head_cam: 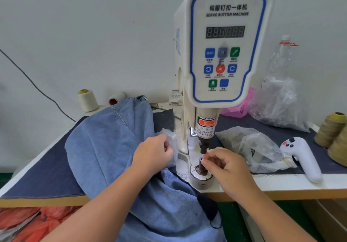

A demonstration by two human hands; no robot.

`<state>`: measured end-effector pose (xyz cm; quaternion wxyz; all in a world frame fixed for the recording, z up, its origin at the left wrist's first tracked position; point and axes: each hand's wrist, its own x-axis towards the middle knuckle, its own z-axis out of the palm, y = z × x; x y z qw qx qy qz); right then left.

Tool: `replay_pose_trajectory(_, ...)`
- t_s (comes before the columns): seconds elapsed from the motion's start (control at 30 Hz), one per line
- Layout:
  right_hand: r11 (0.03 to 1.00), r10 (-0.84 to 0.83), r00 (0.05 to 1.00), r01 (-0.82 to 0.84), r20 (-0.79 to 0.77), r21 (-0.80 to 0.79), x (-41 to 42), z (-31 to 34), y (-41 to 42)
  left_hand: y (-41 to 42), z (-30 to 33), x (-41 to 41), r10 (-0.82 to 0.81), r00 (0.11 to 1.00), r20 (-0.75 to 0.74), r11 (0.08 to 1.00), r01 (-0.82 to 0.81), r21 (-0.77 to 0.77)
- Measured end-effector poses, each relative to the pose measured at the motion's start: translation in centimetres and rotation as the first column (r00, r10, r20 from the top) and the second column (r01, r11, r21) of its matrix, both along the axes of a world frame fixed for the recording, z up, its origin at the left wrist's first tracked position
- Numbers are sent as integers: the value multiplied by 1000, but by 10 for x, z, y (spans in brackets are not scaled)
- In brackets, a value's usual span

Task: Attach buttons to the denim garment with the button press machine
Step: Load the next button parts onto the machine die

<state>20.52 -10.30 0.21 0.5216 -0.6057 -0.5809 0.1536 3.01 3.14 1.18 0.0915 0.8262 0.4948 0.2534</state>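
A: At centre frame, under the press head: right hand [223, 163] pinches a small part, likely a button piece, too small to confirm, at the lower die [201, 164] of the button machine [223, 53]. Left hand [152, 152] is curled at a clear plastic bag [171, 147] beside the machine column; whether it holds anything I cannot tell.

B: Garment position?

A: Denim garment [112, 144] lies heaped at left-centre of the table [43, 176], draping off the front edge. It is not yet over the die.

B: Risks?

A: Judgement: fingertips sit directly below the plunger [203, 146]; a premature trigger would catch them. A tilted part could seat badly and crush crooked.

B: Containers?

A: Lower right of centre, a clear bag [249, 144] holds small dark pieces, probably buttons. Right of frame, a larger crinkled bag [277, 102] also holds small bits; contents unclear. Behind it stands a plastic bottle [281, 57], apparently empty.
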Motion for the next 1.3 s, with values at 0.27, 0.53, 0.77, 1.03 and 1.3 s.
replay_pose_trajectory(0.27, 997, -11, 995, 4, -99, -73, -3, 0, -1, -5, 5, 0, -13, 1000, 18, 1000, 13, -4)
replay_pose_trajectory(0.53, 977, -60, 855, -55, -515, -204, -9, 8, 1, -30, 19, 12, -155, 961, 229, 978, 182, -99)
replay_pose_trajectory(0.77, 969, -70, 476, -178, -877, -174, -17, 22, 1, -53, 15, 26, -266, 910, 318, 930, 329, -166)
replay_pose_trajectory(1.03, 954, -88, 307, -248, -948, -169, -21, 28, 0, -59, 14, 25, -310, 906, 288, 924, 358, -131)
replay_pose_trajectory(1.3, 949, -146, 282, -232, -948, -215, -13, 20, -6, -61, 7, 34, -278, 890, 362, 920, 355, -167)
